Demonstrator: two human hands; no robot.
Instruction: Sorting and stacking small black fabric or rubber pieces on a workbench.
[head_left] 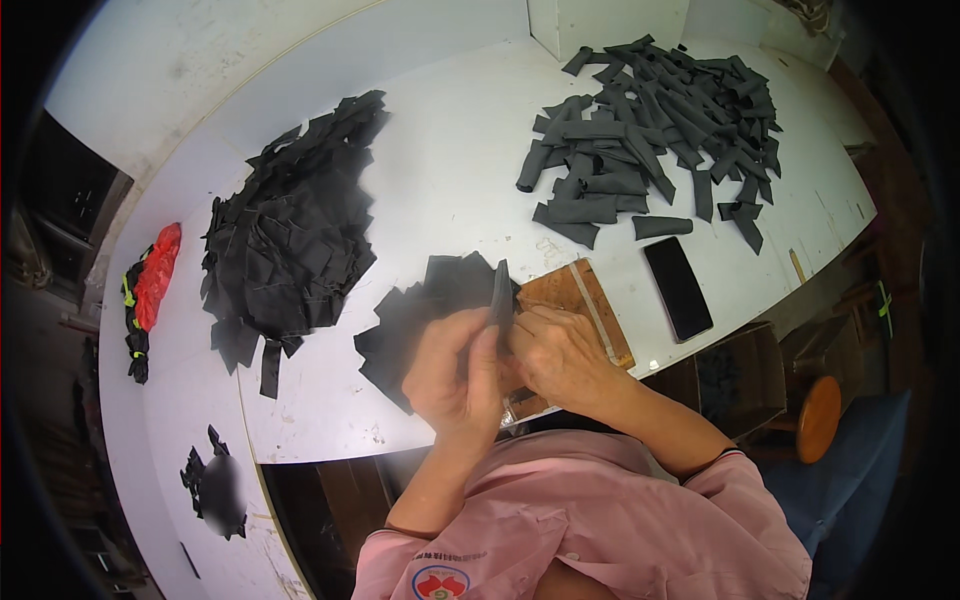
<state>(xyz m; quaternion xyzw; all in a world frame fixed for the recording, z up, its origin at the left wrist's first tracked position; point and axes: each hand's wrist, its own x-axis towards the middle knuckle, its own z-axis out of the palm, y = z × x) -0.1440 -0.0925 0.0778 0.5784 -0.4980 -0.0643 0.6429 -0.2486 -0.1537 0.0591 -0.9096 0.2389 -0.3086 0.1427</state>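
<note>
In front of my chest, a narrow dark grey fabric piece stands upright, seen nearly edge-on. My left hand pinches it between thumb and fingers. My right hand is closed against its lower right side, fingertips partly hidden behind the left thumb. Beneath and left of the hands lies a small heap of flat black fabric pieces. Under my right hand is a brown wooden board with a pale strip along it, set at the table's near edge.
A large pile of flat black fabric pieces lies on the white table to the left. Many rolled grey fabric tubes are heaped at the far right. A black phone rests right of the board. A red bag lies far left.
</note>
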